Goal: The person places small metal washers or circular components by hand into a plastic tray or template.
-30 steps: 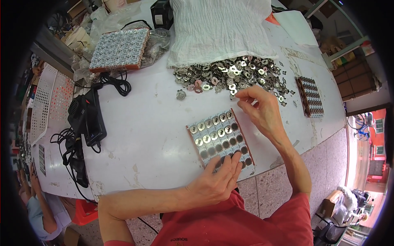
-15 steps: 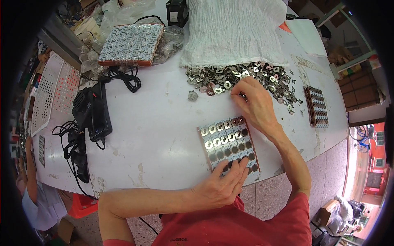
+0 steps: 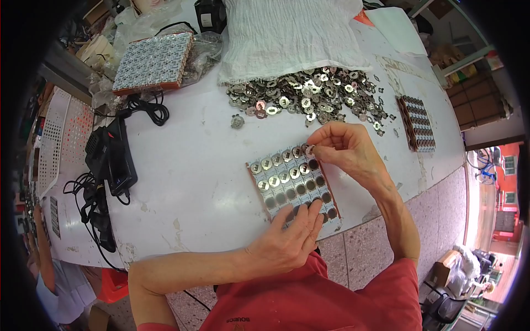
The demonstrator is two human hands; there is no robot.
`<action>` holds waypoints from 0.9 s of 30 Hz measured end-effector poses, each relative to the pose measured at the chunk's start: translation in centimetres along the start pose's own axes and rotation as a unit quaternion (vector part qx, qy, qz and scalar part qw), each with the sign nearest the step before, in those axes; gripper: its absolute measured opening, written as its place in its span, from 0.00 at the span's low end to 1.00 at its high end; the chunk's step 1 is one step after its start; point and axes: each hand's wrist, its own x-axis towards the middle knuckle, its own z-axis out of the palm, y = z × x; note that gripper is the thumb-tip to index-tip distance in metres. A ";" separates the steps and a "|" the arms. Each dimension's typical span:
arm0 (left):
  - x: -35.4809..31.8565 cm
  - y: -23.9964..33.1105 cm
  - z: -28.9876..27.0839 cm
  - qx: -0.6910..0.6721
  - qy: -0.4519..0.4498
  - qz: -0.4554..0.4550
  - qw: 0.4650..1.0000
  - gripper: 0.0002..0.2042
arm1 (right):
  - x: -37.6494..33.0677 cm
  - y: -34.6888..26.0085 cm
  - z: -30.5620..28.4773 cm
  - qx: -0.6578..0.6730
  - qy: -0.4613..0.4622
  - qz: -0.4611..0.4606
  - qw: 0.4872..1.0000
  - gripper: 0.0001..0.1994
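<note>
A panel of small circuit boards (image 3: 276,196) lies near the table's front edge, with rows of round spots. Shiny round metal pieces with cut-out centres sit on its two far rows; the nearer rows show dark discs. My left hand (image 3: 292,234) rests on the panel's near side, fingers stretched out and holding nothing. Over the panel's far right corner, my right hand (image 3: 350,154) pinches a small round metal piece (image 3: 310,149) between thumb and fingertips. A heap of similar metal pieces (image 3: 309,94) spreads beyond the panel, spilling from under a white woven sack (image 3: 292,38).
At the right stands a stack of brown-edged panels (image 3: 417,124); a larger stack of boards (image 3: 154,62) sits at the far left. A black power device (image 3: 113,157) with cables and a white perforated basket (image 3: 63,138) are at left. A person's sleeve (image 3: 63,292) shows lower left.
My right hand has come from the heap toward me, to the panel's far right corner, with the metal piece in its fingers. The left hand stays on the panel. The view has shifted slightly.
</note>
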 end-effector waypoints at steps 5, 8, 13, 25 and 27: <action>0.0 0.1 0.1 0.002 -0.008 0.003 1.000 0.21 | -1.5 1.0 -0.1 -0.109 0.016 -0.028 0.993 0.07; 0.0 0.1 0.1 0.001 -0.010 0.002 1.000 0.21 | -2.1 0.8 0.2 -0.139 0.020 0.003 0.990 0.07; -0.1 0.2 0.2 -0.004 -0.012 -0.002 1.000 0.22 | -1.7 1.4 0.5 -0.159 0.041 -0.047 0.985 0.07; -0.1 0.1 0.1 0.009 -0.021 0.002 1.000 0.21 | -2.0 1.6 0.8 -0.174 0.069 -0.043 0.981 0.08; -0.1 0.2 0.1 0.017 -0.024 0.004 1.000 0.22 | -1.9 1.4 0.8 -0.182 0.066 -0.042 0.980 0.08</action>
